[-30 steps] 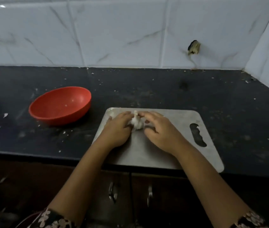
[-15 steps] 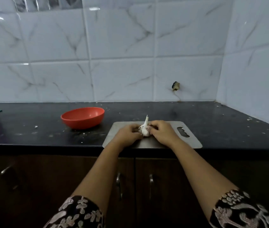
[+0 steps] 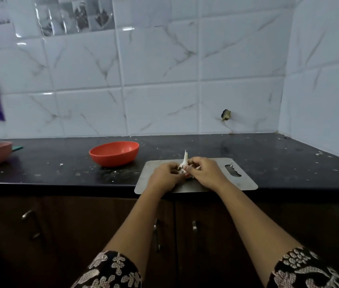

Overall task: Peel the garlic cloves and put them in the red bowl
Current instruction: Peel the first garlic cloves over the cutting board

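Both hands are curled around the garlic (image 3: 183, 166). The left hand (image 3: 164, 176) grips it from one side and the right hand (image 3: 207, 173) pinches at it from the other, with a papery white tip sticking up between them. It's held just over the steel board (image 3: 244, 182), which sits right at the front edge of the tabletop (image 3: 278, 154).

That edge is my main worry. If a clove pops loose while the skin is being pulled, it could roll off the front and end up on the floor. The board looks slick too, so a hard push might slide it.

The red bowl (image 3: 114, 153) is off to the left, near the board but not touching it, and I can't see any cloves in it. That means each one has to cross bare tabletop, which is dusted with skin flakes, and a clove dropped there picks up grit. I can't tell how much skin is off.
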`<control>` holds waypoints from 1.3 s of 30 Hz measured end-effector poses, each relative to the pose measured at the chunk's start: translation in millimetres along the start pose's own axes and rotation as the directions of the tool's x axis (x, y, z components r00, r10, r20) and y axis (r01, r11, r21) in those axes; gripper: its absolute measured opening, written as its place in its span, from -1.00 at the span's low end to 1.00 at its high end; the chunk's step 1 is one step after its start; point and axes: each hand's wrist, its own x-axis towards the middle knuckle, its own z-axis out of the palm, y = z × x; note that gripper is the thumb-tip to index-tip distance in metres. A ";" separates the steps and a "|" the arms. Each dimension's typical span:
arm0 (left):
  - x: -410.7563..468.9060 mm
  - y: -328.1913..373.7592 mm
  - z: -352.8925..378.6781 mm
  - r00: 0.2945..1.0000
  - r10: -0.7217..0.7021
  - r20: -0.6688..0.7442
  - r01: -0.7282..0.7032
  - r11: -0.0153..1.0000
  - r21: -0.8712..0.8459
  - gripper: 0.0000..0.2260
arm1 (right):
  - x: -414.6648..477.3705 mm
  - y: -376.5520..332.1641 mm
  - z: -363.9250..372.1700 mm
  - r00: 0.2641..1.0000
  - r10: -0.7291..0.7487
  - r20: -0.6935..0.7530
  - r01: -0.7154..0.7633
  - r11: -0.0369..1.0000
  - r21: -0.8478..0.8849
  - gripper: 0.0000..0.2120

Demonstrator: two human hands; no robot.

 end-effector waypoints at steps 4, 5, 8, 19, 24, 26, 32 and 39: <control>-12.6 11.0 0.2 1.000 -0.005 -0.022 0.005 0.999 0.035 -0.76 | -1.4 -2.5 -1.5 0.999 0.008 -0.033 -0.007 1.000 0.028 -0.81; -11.2 9.1 -0.7 1.000 -0.007 -0.023 0.007 0.999 0.035 -0.78 | -0.4 -2.5 0.6 0.999 0.014 -0.047 -0.012 0.999 0.041 -0.82; -15.6 17.5 3.1 0.999 -0.023 -0.046 0.023 1.000 0.013 -0.67 | 1.5 1.1 -0.7 0.998 0.011 -0.060 -0.007 0.998 0.069 -0.86; -29.4 33.3 3.9 1.000 0.016 -0.011 -0.014 0.994 0.106 -0.74 | 2.2 -1.3 -6.2 0.999 0.043 -0.014 -0.042 0.998 0.043 -0.92; -22.2 24.7 1.1 0.999 0.004 -0.048 0.000 0.997 0.075 -0.80 | 4.1 1.1 -3.0 0.996 0.086 -0.037 -0.082 0.992 0.101 -0.95; -17.6 21.0 0.2 0.999 0.005 -0.041 -0.003 0.999 0.041 -0.88 | 6.7 1.0 -4.5 0.995 0.094 -0.027 -0.091 0.989 0.118 -0.95; 0.7 1.8 -0.3 0.998 -0.009 -0.054 0.009 1.000 0.003 -0.87 | 16.4 2.7 1.2 0.990 0.132 0.040 -0.137 0.965 0.222 -0.96; 16.2 0.9 -13.7 1.000 0.030 0.003 -0.030 0.999 -0.014 -0.77 | 34.4 6.5 6.6 0.989 0.112 0.093 -0.134 0.953 0.272 -0.88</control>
